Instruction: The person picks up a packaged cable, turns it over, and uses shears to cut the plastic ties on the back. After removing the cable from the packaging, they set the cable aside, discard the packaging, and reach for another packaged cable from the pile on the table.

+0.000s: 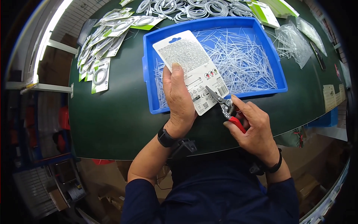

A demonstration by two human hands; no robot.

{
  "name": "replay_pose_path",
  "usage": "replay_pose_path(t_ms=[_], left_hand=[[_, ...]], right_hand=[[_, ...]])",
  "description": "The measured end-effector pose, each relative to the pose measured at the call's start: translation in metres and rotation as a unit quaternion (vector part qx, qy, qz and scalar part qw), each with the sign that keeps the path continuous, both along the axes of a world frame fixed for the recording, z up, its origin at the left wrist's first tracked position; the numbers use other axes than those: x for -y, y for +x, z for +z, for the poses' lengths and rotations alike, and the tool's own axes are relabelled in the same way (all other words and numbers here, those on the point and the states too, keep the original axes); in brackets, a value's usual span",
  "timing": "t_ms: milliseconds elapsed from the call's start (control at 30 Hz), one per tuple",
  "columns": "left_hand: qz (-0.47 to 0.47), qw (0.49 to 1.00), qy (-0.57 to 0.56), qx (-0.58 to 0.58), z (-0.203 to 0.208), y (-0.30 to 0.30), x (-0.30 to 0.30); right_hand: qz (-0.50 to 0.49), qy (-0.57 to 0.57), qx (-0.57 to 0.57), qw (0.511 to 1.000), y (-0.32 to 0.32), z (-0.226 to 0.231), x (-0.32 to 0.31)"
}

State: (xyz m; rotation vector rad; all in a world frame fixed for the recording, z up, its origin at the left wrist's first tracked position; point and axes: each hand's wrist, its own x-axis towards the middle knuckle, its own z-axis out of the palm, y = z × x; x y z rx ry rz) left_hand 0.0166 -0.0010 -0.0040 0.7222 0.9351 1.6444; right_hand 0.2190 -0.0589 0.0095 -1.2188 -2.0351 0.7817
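Observation:
My left hand [179, 93] is closed on a white cardboard product card [188, 56], its printed back facing up and its hang hole at the far end. The thumb presses on the printed side; the other fingers are hidden behind the card. Red-handled snips [227, 108] sit in my right hand [253, 125], fingers wrapped round the grips. The blades lie over the lower right part of the card, their tip near its middle. Beneath and beyond the card is a blue plastic tray [281, 80] holding many thin white plastic strips [242, 56].
Carded coiled cables [100, 74] are piled at the left on the dark green table [108, 127]. Loose grey coiled cables [194, 9] lie along the back. At the far right are a clear plastic bag [296, 43] and a black pen-like tool [317, 56].

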Motion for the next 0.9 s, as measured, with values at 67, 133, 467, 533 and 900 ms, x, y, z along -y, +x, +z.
replay_pose_path(t_ms=[67, 133, 467, 533, 900], left_hand=[[-0.012, 1.000, 0.007, 0.004, 0.001, 0.002, 0.001], [-0.013, 0.999, 0.033, -0.040, 0.003, 0.005, 0.005], [-0.024, 0.994, 0.080, -0.067, 0.007, 0.014, 0.009], [-0.025, 0.995, 0.078, -0.058, 0.006, 0.015, 0.008], [-0.032, 0.995, 0.084, -0.051, 0.014, 0.023, 0.007]], right_hand=[[0.001, -0.025, -0.016, 1.000, -0.001, 0.010, -0.002], [-0.001, -0.037, -0.025, 0.999, -0.005, 0.013, -0.005], [-0.001, 0.031, -0.032, 0.999, -0.015, 0.012, -0.019], [0.003, 0.043, -0.023, 0.999, -0.016, 0.010, -0.020], [-0.020, 0.060, -0.003, 0.998, -0.017, 0.016, -0.016]])
